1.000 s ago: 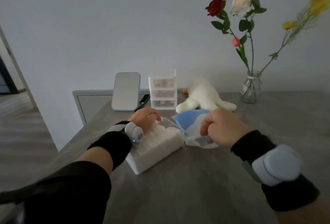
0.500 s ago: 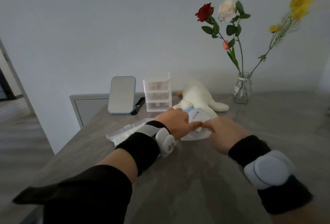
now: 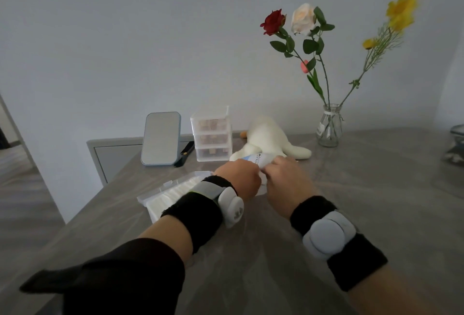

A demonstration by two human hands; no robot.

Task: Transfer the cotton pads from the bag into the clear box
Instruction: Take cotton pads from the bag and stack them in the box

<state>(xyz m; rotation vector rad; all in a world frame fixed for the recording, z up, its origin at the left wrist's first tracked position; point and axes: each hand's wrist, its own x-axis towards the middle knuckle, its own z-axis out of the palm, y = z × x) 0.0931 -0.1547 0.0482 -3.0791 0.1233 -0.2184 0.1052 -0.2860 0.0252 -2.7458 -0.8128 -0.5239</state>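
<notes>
On the worktop the box sits at left, pads packed inside. Your left hand has left the pads and joined the right hand on the bag; both sets of fingers clamp it. The bag looks emptied, so the transfer seems done.

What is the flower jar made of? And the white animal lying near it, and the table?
The flower jar looks like clear glass: the stems show through it and it glints. The white animal seems to be soft plush fabric, matte and rounded. The table looks like smooth grey stone or a stone-look coating, with faint pale veins; which one, I cannot tell.
</notes>
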